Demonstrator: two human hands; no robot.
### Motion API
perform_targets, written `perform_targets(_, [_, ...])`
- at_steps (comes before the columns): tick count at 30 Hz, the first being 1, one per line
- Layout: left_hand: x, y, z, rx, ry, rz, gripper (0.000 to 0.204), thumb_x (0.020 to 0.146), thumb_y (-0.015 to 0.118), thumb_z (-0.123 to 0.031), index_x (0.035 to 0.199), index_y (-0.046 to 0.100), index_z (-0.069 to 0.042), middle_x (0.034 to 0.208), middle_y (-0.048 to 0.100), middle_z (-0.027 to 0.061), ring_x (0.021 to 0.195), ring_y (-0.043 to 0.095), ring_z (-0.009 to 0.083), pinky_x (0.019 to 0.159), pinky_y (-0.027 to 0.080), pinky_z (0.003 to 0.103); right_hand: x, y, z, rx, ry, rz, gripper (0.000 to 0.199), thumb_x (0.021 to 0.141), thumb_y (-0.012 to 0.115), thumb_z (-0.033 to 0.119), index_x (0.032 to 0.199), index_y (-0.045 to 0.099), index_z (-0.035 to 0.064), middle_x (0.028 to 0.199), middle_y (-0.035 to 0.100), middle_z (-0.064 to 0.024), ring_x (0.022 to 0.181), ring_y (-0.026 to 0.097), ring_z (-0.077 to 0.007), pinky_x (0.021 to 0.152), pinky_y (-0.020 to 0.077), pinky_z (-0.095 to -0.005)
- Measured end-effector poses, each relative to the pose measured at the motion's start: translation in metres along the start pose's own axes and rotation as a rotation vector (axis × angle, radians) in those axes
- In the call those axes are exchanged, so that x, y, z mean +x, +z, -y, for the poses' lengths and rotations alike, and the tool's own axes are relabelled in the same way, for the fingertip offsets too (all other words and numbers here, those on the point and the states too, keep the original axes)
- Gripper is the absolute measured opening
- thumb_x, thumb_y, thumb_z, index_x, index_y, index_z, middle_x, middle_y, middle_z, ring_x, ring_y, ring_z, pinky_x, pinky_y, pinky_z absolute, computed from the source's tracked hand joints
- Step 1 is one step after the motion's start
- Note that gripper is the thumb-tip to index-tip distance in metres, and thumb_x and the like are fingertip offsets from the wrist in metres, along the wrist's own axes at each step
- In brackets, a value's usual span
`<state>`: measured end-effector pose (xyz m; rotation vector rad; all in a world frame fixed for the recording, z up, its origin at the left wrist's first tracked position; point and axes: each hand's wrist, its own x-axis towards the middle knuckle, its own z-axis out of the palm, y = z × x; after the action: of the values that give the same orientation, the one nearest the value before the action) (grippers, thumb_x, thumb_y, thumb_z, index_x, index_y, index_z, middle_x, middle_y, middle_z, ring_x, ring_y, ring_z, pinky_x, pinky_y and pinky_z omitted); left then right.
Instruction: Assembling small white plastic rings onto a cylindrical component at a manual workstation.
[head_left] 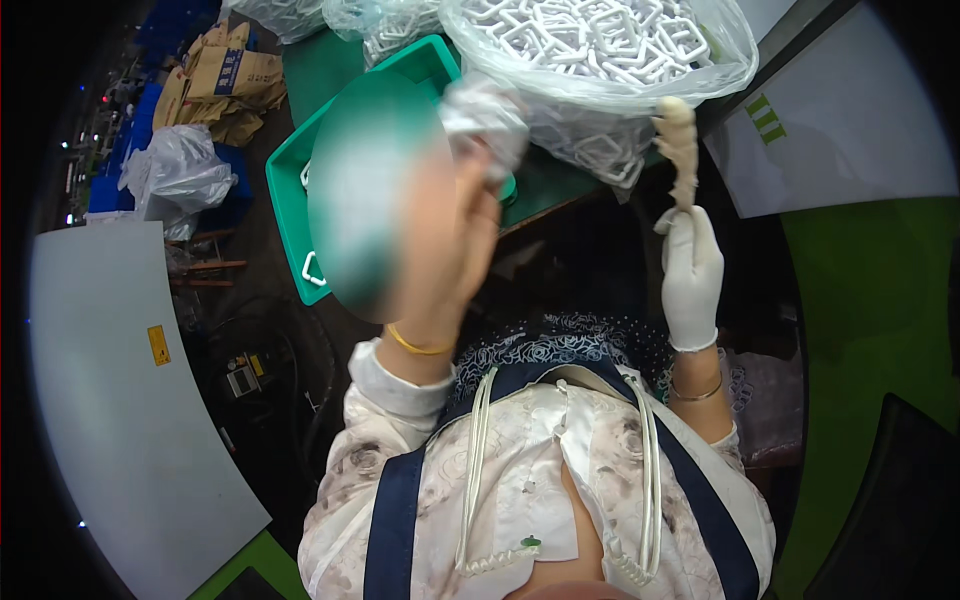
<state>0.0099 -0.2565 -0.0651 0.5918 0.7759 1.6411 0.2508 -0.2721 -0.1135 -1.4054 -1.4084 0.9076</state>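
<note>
My left hand [460, 225], bare and blurred, is raised over a green plastic tray [290, 225]. Its fingers curl against a crumpled white piece [485, 118], perhaps cloth or a glove; the blur hides its kind. My right hand [692, 275] wears a thin white glove and stands upright on the right. Its fingers close on the lower end of a long, knobbly cream-coloured thing [681, 150], which points upward. A few white bent plastic pieces [313, 268] lie in the tray. Part of the tray is covered by a blurred round patch.
A clear bag full of white plastic links [600, 40] stands on the green table [310, 70], with more bags behind. White panels flank me at left [110, 380] and right [840, 130]. Brown paper sacks [225, 80] and a white plastic bag [185, 175] are at far left.
</note>
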Motion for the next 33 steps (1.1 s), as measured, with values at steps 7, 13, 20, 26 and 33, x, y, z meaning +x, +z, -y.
perform_targets(7, [0.105, 0.084, -0.108, 0.536, 1.012, 0.404, 0.053, 0.086, 0.069, -0.003, 0.138, 0.056, 0.0, 0.133, 0.059, 0.023, 0.126, 0.054, 0.0381, 0.112, 0.041, 0.045, -0.001, -0.029, -0.006, 0.102, 0.052, -0.145, 0.03, 0.112, 0.043, 0.025, 0.096, 0.059, 0.0055, 0.065, 0.033, 0.01, 0.053, 0.027, 0.0002, 0.048, 0.0205, -0.0205])
perform_targets(13, [0.176, 0.03, -0.04, 1.097, 1.035, 0.73, 0.056, 0.087, 0.071, -0.009, 0.139, 0.053, 0.003, 0.137, 0.059, 0.0256, 0.133, 0.053, 0.0402, 0.112, 0.042, 0.042, -0.01, -0.019, -0.005, 0.095, 0.064, -0.142, 0.03, 0.111, 0.042, 0.027, 0.095, 0.058, 0.0068, 0.065, 0.035, 0.0094, 0.052, 0.028, 0.0001, 0.048, 0.0217, -0.0196])
perform_targets(20, [0.17, 0.07, -0.046, 1.48, 0.768, 0.646, 0.045, 0.09, 0.072, -0.015, 0.132, 0.061, -0.006, 0.13, 0.063, 0.0181, 0.12, 0.061, 0.0349, 0.104, 0.048, 0.043, -0.011, -0.028, -0.005, 0.087, 0.109, -0.159, 0.03, 0.111, 0.042, 0.026, 0.096, 0.058, 0.0064, 0.065, 0.034, 0.0094, 0.052, 0.027, -0.0002, 0.048, 0.0214, -0.0202])
perform_targets(26, [0.179, 0.062, 0.012, 1.756, 0.893, 1.0, 0.043, 0.091, 0.069, -0.045, 0.126, 0.068, -0.02, 0.137, 0.061, 0.0081, 0.132, 0.053, 0.0295, 0.11, 0.044, 0.05, -0.011, -0.025, -0.003, 0.089, 0.115, -0.152, 0.031, 0.111, 0.043, 0.025, 0.093, 0.058, 0.0047, 0.064, 0.035, 0.0076, 0.054, 0.03, -0.0018, 0.05, 0.0244, -0.0223])
perform_targets(33, [0.225, 0.063, 0.023, 1.943, 0.824, 0.582, 0.048, 0.09, 0.066, -0.023, 0.136, 0.059, -0.01, 0.134, 0.061, 0.0185, 0.122, 0.058, 0.0369, 0.104, 0.048, 0.048, -0.012, -0.018, -0.001, 0.089, 0.099, -0.124, 0.031, 0.111, 0.042, 0.026, 0.095, 0.058, 0.0059, 0.065, 0.034, 0.0093, 0.053, 0.028, -0.0001, 0.048, 0.0218, -0.0204])
